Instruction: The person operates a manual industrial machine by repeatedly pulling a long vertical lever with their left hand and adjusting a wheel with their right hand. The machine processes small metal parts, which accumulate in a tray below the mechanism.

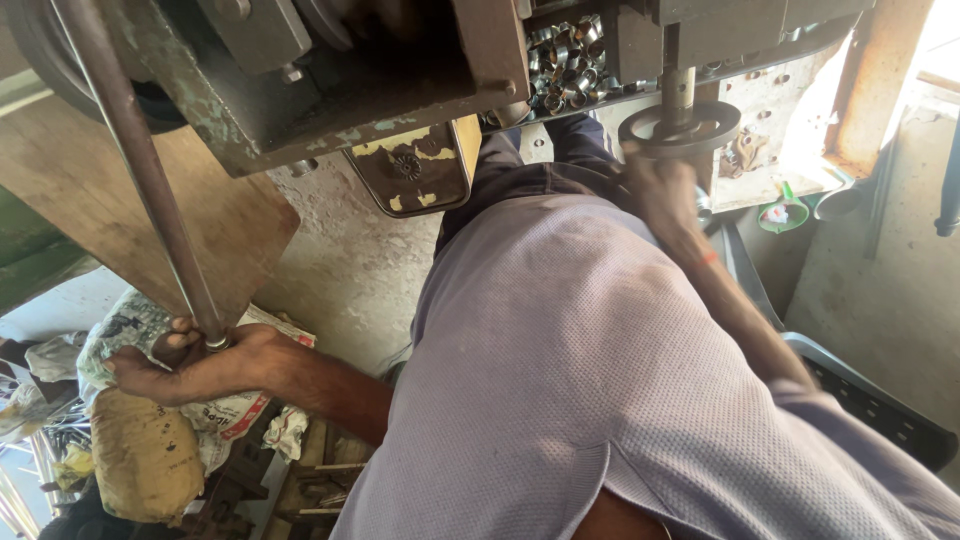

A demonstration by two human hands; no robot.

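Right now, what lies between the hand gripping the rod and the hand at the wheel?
Head view: the lilac shirt lies between left hand on rod and right hand.

Left hand (190, 362) grips the long grey steel lever rod (140, 170) at lower left; right hand (660, 190) meets the dark round handwheel (680, 128) at upper right.

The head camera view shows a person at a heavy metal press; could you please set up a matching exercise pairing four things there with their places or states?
Things:
1. Long grey metal lever rod
2. Dark round metal handwheel
3. Pile of small shiny metal rings
4. Small green dish

Places or states:
A. heaped on the machine bed at the top
B. gripped at its lower end by the left hand
C. resting on the ledge at the right
D. touched by the right hand from below

Pairs: 1-B, 2-D, 3-A, 4-C
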